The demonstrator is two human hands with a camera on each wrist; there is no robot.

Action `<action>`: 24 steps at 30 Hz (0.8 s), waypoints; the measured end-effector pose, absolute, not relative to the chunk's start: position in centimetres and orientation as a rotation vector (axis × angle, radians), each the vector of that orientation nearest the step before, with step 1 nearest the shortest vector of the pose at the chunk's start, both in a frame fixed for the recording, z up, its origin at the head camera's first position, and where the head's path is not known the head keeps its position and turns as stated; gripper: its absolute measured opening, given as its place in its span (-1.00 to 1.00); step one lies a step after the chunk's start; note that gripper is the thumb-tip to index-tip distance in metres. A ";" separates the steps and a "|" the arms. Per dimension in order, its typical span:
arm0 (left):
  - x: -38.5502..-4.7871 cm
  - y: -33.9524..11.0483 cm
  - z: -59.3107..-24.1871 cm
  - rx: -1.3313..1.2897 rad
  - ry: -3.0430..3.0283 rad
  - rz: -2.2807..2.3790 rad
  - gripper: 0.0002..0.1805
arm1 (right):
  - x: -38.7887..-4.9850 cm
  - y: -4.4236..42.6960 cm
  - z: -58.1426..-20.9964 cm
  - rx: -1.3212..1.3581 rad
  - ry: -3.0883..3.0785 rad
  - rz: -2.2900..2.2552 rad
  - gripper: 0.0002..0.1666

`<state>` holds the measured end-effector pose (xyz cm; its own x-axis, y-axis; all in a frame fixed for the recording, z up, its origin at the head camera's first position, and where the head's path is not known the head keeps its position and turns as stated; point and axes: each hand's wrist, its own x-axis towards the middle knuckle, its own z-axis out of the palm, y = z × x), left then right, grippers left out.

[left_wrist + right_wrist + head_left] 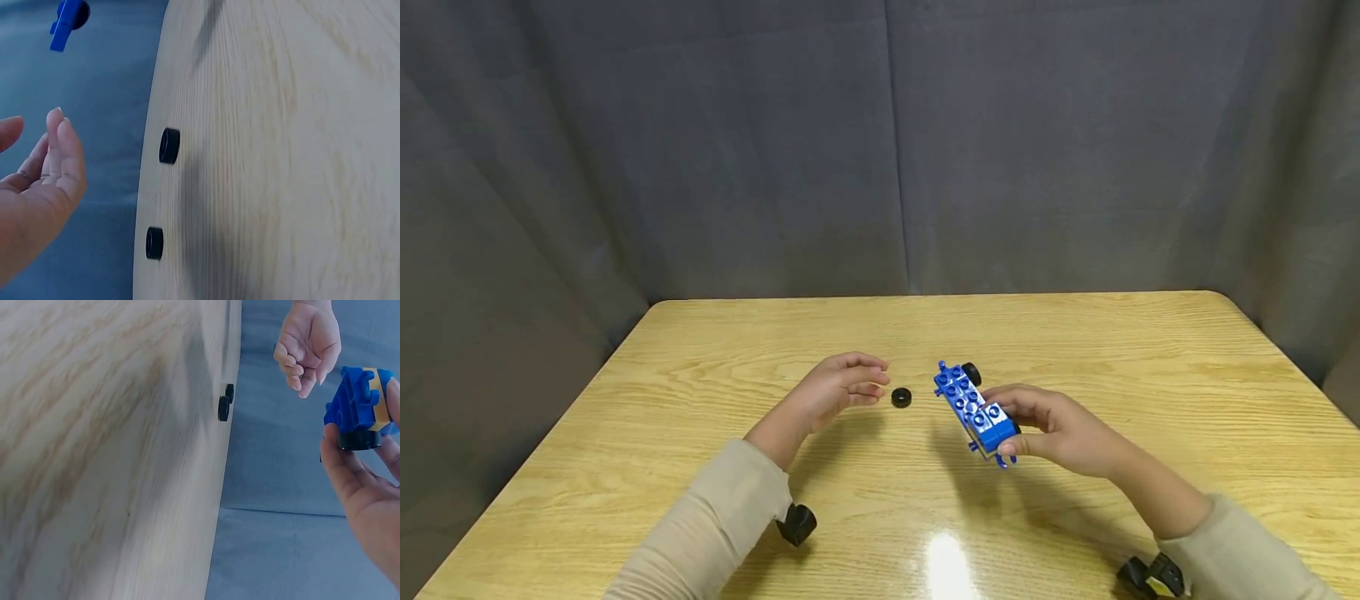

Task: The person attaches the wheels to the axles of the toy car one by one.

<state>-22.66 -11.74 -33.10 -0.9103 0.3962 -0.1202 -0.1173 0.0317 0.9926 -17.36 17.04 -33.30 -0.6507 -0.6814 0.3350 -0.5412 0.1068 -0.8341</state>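
Observation:
My right hand grips a blue toy car made of studded bricks and holds it above the table, tilted. Black wheels sit along the car's right side; bare blue pegs stick out on its left. A yellow layer shows on the car in the right wrist view. My left hand hovers over the table with relaxed fingers, holding nothing. Just right of its fingertips lies a loose black wheel. Two loose wheels, an upper one and a lower one, appear in the left wrist view.
The wooden table has rounded far corners. A grey curtain hangs behind it and at both sides. Black devices are worn at the left wrist and right wrist, low over the tabletop.

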 end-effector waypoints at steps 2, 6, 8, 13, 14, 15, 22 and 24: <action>-22.8 -12.0 -33.1 0.280 1.973 1.937 -0.64 | -17.3 17.0 -33.3 -1.234 2.252 -1.601 -0.58; -23.2 -12.5 -33.2 0.266 2.021 1.933 -0.65 | -17.2 17.0 -33.4 -1.203 2.311 -1.611 -0.60; -23.5 -12.6 -33.3 0.254 2.042 1.929 -0.65 | -17.2 17.1 -33.4 -1.174 2.353 -1.610 -0.62; -24.2 -13.0 -33.6 0.218 2.099 1.913 -0.64 | -17.4 16.9 -33.5 -1.091 2.438 -1.612 -0.62; -24.3 -13.1 -33.7 0.211 2.111 1.909 -0.64 | -17.4 16.9 -33.5 -1.079 2.453 -1.610 -0.62; -24.5 -13.2 -33.8 0.198 2.120 1.909 -0.65 | -17.4 16.8 -33.5 -1.071 2.466 -1.608 -0.61; -25.3 -13.8 -34.2 0.117 2.221 1.839 -0.62 | -17.4 16.5 -33.5 -0.971 2.559 -1.579 -0.60; -25.5 -13.9 -34.3 0.100 2.276 1.779 -0.61 | -17.4 16.4 -33.5 -0.945 2.572 -1.583 -0.59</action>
